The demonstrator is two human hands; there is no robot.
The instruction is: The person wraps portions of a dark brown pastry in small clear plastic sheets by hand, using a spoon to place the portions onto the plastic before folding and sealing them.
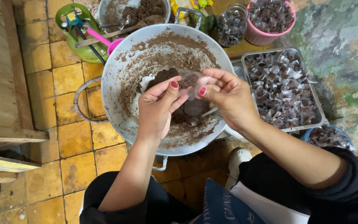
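Hands meet over the middle of a wide metal pan (125, 54) that sits on the yellow tiled floor (69, 141). The left hand (158, 108) and the right hand (224, 96) are drawn together, fingertips pinching the two ends of a small clear plastic wrapper (192, 83), which seems to hold a dark brown lump, though the film is too blurred to be sure. The pan's inner wall is smeared with crumbly brown paste, and a darker mound of it (165, 76) lies just beyond the left thumb. A metal spoon (199, 117) rests in the pan below the hands.

Room is tight: the pan's right rim nearly touches a rectangular metal tray (320, 111) heaped with shiny wrapped brown pieces. Beyond the tray, at the far edge, stand a pink tub (257, 37) of the same wrapped pieces and a glass jar (232, 25). Behind the pan's far rim sits a second metal bowl (109, 14) with brown paste, beside a green plastic container (65, 16) holding utensils. Open floor lies to the left, up to a wooden bench edge (5, 83). A blue-rimmed bowl (327, 136) of wrapped pieces shows near the right forearm.
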